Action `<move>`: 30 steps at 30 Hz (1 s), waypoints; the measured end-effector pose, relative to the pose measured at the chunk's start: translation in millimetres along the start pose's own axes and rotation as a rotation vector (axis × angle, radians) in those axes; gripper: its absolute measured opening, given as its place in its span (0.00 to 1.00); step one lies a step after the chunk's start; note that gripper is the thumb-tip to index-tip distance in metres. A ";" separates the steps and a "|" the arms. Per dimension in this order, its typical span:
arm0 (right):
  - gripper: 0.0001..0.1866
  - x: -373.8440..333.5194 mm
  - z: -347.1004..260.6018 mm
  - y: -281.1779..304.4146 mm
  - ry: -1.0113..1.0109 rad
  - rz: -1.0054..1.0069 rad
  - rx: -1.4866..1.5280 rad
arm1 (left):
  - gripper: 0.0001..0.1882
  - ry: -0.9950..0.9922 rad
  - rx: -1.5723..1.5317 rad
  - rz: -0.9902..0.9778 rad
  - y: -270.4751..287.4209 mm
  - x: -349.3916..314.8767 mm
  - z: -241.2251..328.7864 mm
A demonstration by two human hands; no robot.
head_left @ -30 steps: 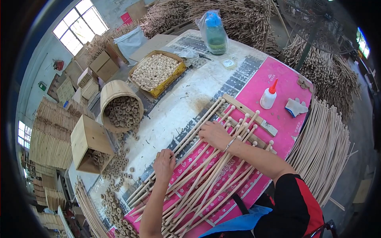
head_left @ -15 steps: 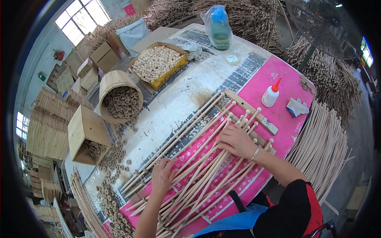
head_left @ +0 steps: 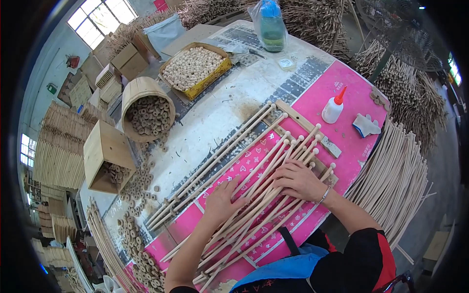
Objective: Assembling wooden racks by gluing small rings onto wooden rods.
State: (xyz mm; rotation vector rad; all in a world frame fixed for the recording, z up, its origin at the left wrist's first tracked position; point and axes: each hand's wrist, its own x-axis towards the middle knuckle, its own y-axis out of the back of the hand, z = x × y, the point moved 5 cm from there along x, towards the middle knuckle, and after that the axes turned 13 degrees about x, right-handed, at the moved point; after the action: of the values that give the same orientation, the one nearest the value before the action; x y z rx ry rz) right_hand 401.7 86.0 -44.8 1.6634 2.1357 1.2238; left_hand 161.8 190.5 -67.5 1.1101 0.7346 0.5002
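A loose pile of thin wooden sticks with round ball ends (head_left: pixel 264 195) lies across the pink printed sheet in front of me. My left hand (head_left: pixel 222 198) is over the pile's left side, fingers and thumb apart, fingertips at the sticks. Nearer the ball ends, my right hand (head_left: pixel 299 180) lies across the sticks with its fingers bent but apart. Beyond the pile, a few ball-ended sticks (head_left: pixel 215 161) lie side by side, with small rings near their lower ends. Their ball ends are by a wooden strip (head_left: pixel 308 126). My right palm is hidden from view.
Wooden rings (head_left: pixel 139 244) are strewn at left, near a tipped wooden bucket (head_left: pixel 128 100) and a tipped wooden box (head_left: pixel 105 151). Farther off are a yellow tray of wooden balls (head_left: pixel 222 69) and a bagged bottle (head_left: pixel 272 34). A red-tipped glue bottle (head_left: pixel 332 111) and glove (head_left: pixel 366 125) are at right.
One ball-ended stick has shifted away from the pile and now lies along the far row. My left hand has moved right, from the row to the pile. My right hand has shifted slightly nearer me.
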 end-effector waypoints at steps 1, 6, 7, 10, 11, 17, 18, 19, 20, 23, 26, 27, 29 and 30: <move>0.19 -0.6 -0.5 -1.4 -0.001 -0.001 0.004 | 0.42 -0.023 0.031 0.002 -3.1 1.6 4.4; 0.16 -2.3 6.3 -14.3 -0.026 -0.004 -0.115 | 0.39 -0.060 -0.172 -0.179 4.8 3.3 18.7; 0.14 -2.0 6.5 -15.1 -0.021 -0.008 -0.160 | 0.39 -0.064 -0.170 -0.178 3.8 2.8 20.1; 0.10 -6.6 2.7 -18.3 0.028 0.067 -0.133 | 0.37 -0.184 0.013 0.017 7.4 -2.2 26.1; 0.09 -8.2 1.6 -18.0 0.075 0.100 -0.116 | 0.37 -0.132 -0.095 -0.055 10.9 -0.7 19.8; 0.09 -9.7 2.1 -17.8 0.083 0.116 -0.090 | 0.32 -0.104 0.020 -0.066 51.0 8.1 16.7; 0.10 -10.3 4.5 -19.6 0.080 0.102 -0.085 | 0.32 -0.110 0.020 -0.067 61.9 7.8 25.1; 0.10 -12.6 8.1 -18.8 0.066 0.104 -0.091 | 0.31 -0.055 -0.077 -0.126 76.5 8.8 39.5; 0.10 -11.5 9.1 -17.9 0.080 0.097 -0.091 | 0.30 0.009 -0.170 -0.180 84.0 7.6 46.1; 0.10 -9.1 10.5 -18.2 0.112 0.081 -0.103 | 0.28 -0.019 -0.040 -0.160 63.8 31.0 34.0; 0.10 -5.4 8.3 -17.5 0.118 0.083 -0.113 | 0.28 0.005 -0.083 -0.234 36.6 62.6 12.1; 0.10 -3.2 7.0 -18.2 0.132 0.085 -0.087 | 0.27 0.018 -0.197 -0.287 30.7 71.2 8.8; 0.10 -1.4 7.0 -19.4 0.147 0.086 -0.064 | 0.27 0.029 -0.312 -0.337 9.1 87.6 -5.5; 0.11 0.2 6.6 -21.4 0.145 0.083 -0.052 | 0.26 -0.076 -0.250 -0.134 6.0 95.3 -17.3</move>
State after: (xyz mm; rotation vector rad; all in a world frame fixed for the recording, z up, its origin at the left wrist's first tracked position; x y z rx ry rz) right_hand 389.9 88.5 -63.6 1.7054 2.1136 1.4528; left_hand 212.5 269.3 -92.7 0.8365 0.6558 0.4204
